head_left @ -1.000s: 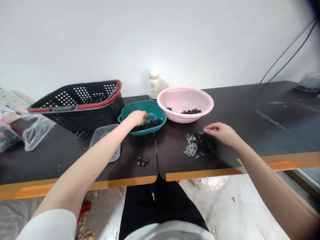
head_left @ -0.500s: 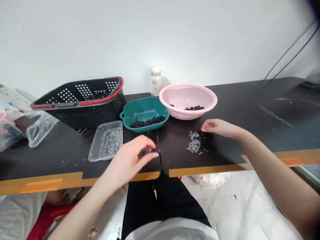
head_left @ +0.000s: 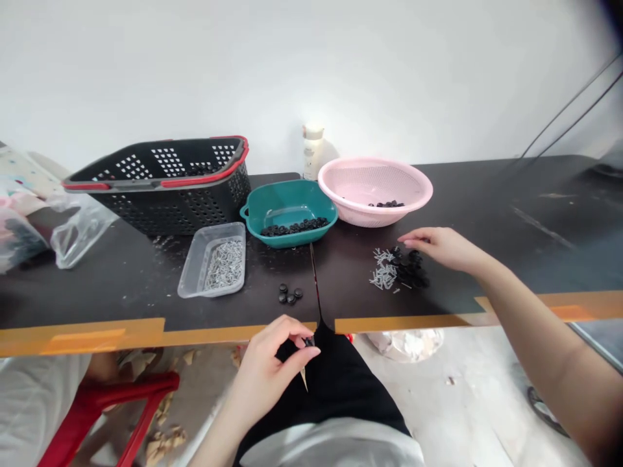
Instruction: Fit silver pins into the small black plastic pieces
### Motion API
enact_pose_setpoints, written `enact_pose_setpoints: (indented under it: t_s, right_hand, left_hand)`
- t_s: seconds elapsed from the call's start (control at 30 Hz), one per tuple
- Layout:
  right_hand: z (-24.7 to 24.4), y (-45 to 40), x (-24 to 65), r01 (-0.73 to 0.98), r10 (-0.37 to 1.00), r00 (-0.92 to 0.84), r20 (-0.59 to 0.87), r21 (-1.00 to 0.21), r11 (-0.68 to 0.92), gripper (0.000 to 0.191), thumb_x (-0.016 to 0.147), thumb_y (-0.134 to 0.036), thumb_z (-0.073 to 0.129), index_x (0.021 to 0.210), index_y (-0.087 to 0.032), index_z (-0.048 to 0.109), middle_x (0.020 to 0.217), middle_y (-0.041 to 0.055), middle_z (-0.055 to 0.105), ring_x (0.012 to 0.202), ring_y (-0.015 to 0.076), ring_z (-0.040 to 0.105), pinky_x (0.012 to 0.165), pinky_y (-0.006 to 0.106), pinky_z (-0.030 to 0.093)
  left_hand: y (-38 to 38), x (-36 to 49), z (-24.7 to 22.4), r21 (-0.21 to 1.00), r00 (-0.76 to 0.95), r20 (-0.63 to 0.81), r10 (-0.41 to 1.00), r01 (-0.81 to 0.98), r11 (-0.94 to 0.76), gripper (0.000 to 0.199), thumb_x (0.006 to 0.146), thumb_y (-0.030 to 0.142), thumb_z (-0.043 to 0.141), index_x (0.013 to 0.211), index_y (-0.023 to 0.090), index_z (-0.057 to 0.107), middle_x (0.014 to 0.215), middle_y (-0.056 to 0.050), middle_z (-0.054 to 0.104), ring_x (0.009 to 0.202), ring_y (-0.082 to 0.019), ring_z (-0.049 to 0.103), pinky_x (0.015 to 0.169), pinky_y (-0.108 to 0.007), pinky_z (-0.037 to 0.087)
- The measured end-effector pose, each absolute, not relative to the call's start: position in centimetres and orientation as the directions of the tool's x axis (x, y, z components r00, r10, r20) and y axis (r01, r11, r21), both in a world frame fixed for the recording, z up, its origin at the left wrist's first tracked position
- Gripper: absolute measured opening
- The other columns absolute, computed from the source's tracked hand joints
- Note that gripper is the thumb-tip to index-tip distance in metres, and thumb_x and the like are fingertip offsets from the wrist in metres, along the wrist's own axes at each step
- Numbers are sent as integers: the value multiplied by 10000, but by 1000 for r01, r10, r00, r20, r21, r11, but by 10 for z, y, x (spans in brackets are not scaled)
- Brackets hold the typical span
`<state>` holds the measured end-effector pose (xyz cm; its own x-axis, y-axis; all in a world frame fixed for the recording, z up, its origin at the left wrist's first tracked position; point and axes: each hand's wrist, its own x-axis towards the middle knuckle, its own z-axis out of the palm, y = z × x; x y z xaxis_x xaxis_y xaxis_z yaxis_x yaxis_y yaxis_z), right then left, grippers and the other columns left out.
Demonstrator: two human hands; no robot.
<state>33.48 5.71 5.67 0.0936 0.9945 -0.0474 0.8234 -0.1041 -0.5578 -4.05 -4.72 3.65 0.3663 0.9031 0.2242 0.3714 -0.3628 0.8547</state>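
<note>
- Left hand [head_left: 270,370]: thumb and fingertips pressed together, pinching a small black disc [head_left: 309,341] above your black trousers [head_left: 350,389], just past the near edge of the tabletop [head_left: 535,240]. A pale pointed sliver [head_left: 304,379] shows below your fingers; too small to tell whether it is joined to the disc.
- Right hand [head_left: 445,248]: fingers loosely spread and reaching over a loose heap of black discs [head_left: 413,267]. You cannot tell from this view whether the fingertips touch it.
- Loose silver pins [head_left: 384,272] lie against that heap, on its left.
- Lots on the tabletop, as they stand:
  - Clear plastic tray [head_left: 192,272]: a full bed of silver pins [head_left: 224,264].
  - Teal plastic bowl [head_left: 292,201]: a band of black discs [head_left: 294,226].
  - Pink plastic colander [head_left: 374,181]: a small cluster of black pieces [head_left: 387,204].
  - Black perforated basket [head_left: 170,220] with red handles: dark pieces inside, mostly hidden.
  - A small group of black discs [head_left: 289,294] lies bare, just in front of the teal plastic bowl.
- Progress: the pictures do not show which lots are finished. Pins and discs remain in every open lot.
</note>
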Motion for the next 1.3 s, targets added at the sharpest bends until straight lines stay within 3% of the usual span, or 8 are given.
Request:
enact_pose_setpoints:
  t_s: [0.13,0.2,0.37,0.43,0.87,1.1,1.23,1.3]
  right_hand:
    - [62,29,295,490,995,59,-75,-867,-94,244,790,-395,699,936,-202,725,884,69,748,855,232,674,811,353,513]
    - [61,10,264,306,997,-5,-75,-949,-70,291,750,-447,748,896,-196,728,878,81,740,814,215,670,746,319,531]
    - [58,-33,185,-65,974,-178,141,-989,131,88,793,-335,752,796,-248,741,848,37,691,773,173,636,696,283,530]
    - [60,-43,162,-131,950,-223,219,-972,193,26,832,-277,721,826,-281,746,856,16,666,764,151,625,690,265,520]
    - [59,-57,135,122,855,-236,462,-859,498,194,872,-90,624,931,-257,704,888,18,641,833,155,608,731,277,504]
    - [58,-52,135,125,890,-267,370,-902,413,157,858,-139,663,875,-273,742,878,14,651,806,147,636,718,264,520]
    - [55,-47,153,136,889,-300,345,-907,398,241,851,-177,677,1034,-326,725,936,16,692,830,163,657,722,276,540]
    - [54,-38,178,235,901,-289,324,-888,395,250,840,-231,692,1070,-326,712,976,24,709,860,186,664,751,301,543]
  left_hand:
    - [-49,-32,35,955,142,236,961,151,-256,101,757,163,700,847,181,657,739,-5,664,626,-110,633,622,-214,545]
    - [-50,-25,35,978,39,210,977,8,-210,179,713,160,735,874,177,659,736,-6,673,595,-99,626,593,-196,550]
    - [-56,-13,37,954,-19,213,977,-210,-212,162,661,104,788,764,182,690,722,1,691,629,-100,655,616,-175,557]
    - [-59,-12,38,940,-20,228,974,-257,-225,189,657,74,792,773,200,711,729,8,700,656,-105,675,629,-168,557]
    - [-64,-13,32,892,-86,183,979,-405,-202,268,610,30,820,747,248,747,676,50,690,621,-54,637,603,-106,519]
    - [-64,-8,17,776,38,-72,997,-625,80,174,621,214,865,699,190,711,626,33,689,537,-44,605,562,-126,496]
    - [-63,-3,13,745,97,-151,984,-643,178,218,618,257,871,716,171,696,639,19,698,562,-57,630,575,-131,506]
    - [-62,-2,12,739,122,-181,976,-638,217,221,631,282,863,737,174,701,656,16,702,579,-63,641,575,-133,517]
